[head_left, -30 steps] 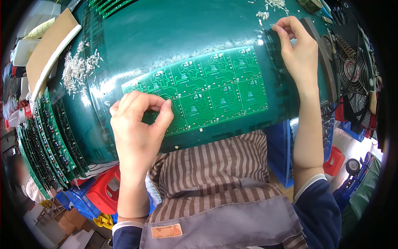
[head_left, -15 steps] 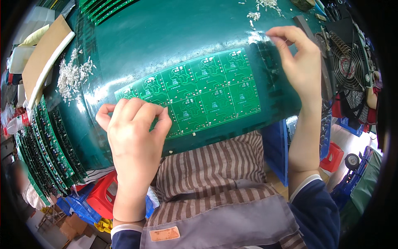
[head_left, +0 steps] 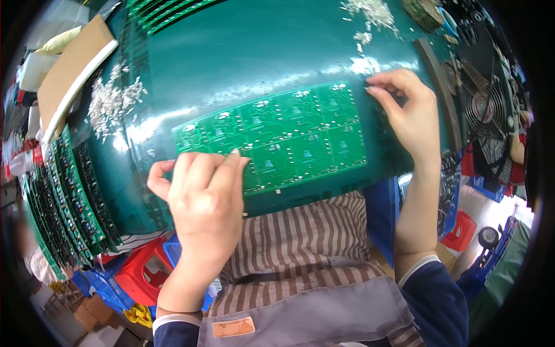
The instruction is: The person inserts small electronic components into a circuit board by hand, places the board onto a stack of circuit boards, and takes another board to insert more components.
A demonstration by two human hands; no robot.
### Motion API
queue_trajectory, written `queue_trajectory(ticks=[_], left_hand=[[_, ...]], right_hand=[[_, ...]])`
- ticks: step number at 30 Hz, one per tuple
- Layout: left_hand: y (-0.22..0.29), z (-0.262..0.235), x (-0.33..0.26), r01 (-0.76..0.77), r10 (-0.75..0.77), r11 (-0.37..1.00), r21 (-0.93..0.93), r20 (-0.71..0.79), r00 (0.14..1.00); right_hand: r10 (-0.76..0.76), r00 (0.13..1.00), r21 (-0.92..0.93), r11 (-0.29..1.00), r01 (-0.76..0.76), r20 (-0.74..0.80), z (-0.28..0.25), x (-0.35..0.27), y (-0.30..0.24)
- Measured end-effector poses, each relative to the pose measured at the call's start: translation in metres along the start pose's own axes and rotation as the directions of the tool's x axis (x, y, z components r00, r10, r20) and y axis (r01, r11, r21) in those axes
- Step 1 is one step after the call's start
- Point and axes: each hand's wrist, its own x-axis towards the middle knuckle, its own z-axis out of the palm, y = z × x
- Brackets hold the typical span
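Observation:
A green printed circuit board (head_left: 295, 134), a panel of repeated sections, lies flat and slightly tilted before me. Small pale parts and solder pads dot its surface. My left hand (head_left: 205, 199) is closed over the board's lower left part, thumb and forefinger pinched at its surface; what they hold, if anything, is too small to make out. Off the board's upper right corner, my right hand (head_left: 409, 110) is raised in a pinch. A tiny whitish part (head_left: 368, 88) shows at its fingertips. Beyond it lies a loose pile of small white parts (head_left: 373, 13).
Another heap of white parts (head_left: 115, 101) lies at left on the green mat (head_left: 243, 52). A row of populated circuit boards (head_left: 75, 196) stands at lower left; bare green boards (head_left: 165, 11) are at the far edge. A dark bar (head_left: 437, 87) and a fan (head_left: 484, 104) are at right.
My right hand has come down and slightly left, nearer the board's corner. My left hand has shifted right and closed its thumb and forefinger. The view has moved slightly.

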Motion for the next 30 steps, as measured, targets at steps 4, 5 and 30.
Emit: queue_trajectory(ticks=[4, 5, 30], left_hand=[[0.001, 0.004, -0.006, 0.056, -0.057, 0.998, -0.035, -0.029, 0.998], [-0.002, 0.004, -0.007, 0.074, -0.076, 0.995, -0.067, -0.028, 0.997], [-0.107, -0.005, 0.021, 0.405, -0.424, 0.892, -0.200, -0.060, 0.904]], right_hand=[[-0.110, 0.992, -0.099, 0.988, 0.115, 0.060, -0.004, 0.000, -0.003], [-0.140, 0.987, -0.135, 0.980, 0.149, 0.077, -0.004, 0.001, -0.007], [0.016, 0.972, 0.427, 0.896, -0.118, 0.234, 0.028, -0.035, -0.056]])
